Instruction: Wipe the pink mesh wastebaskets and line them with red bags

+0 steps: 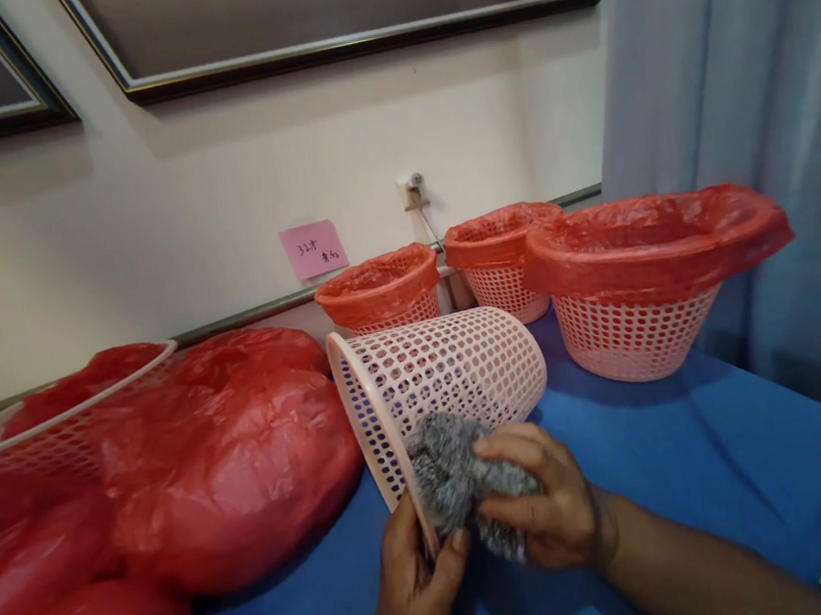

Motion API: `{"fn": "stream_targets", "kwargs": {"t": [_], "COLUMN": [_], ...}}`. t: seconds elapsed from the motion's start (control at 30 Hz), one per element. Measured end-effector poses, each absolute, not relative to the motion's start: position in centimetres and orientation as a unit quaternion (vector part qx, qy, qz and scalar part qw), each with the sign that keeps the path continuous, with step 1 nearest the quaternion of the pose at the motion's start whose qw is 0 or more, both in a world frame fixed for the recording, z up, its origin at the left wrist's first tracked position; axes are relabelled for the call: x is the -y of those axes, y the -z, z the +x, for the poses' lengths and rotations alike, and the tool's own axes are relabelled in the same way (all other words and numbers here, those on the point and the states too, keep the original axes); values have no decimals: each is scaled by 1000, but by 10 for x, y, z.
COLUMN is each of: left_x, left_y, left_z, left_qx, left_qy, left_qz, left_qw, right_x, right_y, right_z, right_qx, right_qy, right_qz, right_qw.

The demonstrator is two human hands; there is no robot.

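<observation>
A pale pink plastic basket (455,362) with a lattice of holes lies tipped on its side, its mouth facing left. My left hand (421,583) grips the basket's rim from below, thumb outside and fingers toward the inside. Against the outer wall near that rim, my right hand (545,496) clutches a crumpled grey speckled cloth (450,464). The cloth touches the basket, and part of it hangs below my fingers. The inside of the basket shows no lining bag.
Pink baskets lined with red bags stand behind: a small one (378,292), another (503,265), and a wide one (640,328) at right. Stuffed red bags (241,461) crowd the left beside a white-rimmed basket (90,400). A blue cloth (737,436) covers the table.
</observation>
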State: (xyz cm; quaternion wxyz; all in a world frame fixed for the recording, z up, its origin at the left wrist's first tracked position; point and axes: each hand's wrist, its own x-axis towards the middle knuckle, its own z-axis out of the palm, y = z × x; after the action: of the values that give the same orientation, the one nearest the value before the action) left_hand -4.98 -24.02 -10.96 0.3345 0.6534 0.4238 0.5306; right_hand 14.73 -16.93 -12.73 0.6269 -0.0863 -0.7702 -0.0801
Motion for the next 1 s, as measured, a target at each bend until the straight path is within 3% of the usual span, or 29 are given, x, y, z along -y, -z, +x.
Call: {"fn": "stream_targets", "kwargs": {"t": [0.17, 0.23, 0.33, 0.43, 0.53, 0.63, 0.73, 0.8, 0.9, 1.0], "left_x": [241, 241, 241, 241, 241, 241, 238, 236, 233, 230], "left_y": [120, 124, 122, 120, 129, 140, 134, 123, 112, 107], "left_z": [-56, -55, -52, -50, -53, -59, -61, -58, -54, -50], "left_qx": [-454, -463, -458, -446, -440, -417, -424, -446, -458, -445], "left_qy": [-500, -477, -439, -427, -445, -496, -468, -439, -411, -373], "left_qz": [685, 715, 758, 777, 765, 738, 742, 741, 759, 797], "left_qw": [273, 216, 153, 126, 150, 187, 225, 242, 210, 167], "right_x": [117, 100, 106, 143, 182, 196, 180, 156, 119, 105], "right_y": [136, 139, 137, 131, 126, 125, 128, 131, 136, 138], "right_z": [172, 181, 180, 166, 151, 145, 151, 164, 186, 195], "right_qx": [585, 525, 554, 669, 747, 762, 756, 711, 592, 551], "right_qy": [-24, -65, -55, 21, 101, 150, 139, 105, 32, -6], "right_qz": [-386, -441, -420, -296, -143, -93, -143, -254, -424, -461], "right_qw": [713, 725, 717, 681, 641, 622, 623, 648, 684, 695]}}
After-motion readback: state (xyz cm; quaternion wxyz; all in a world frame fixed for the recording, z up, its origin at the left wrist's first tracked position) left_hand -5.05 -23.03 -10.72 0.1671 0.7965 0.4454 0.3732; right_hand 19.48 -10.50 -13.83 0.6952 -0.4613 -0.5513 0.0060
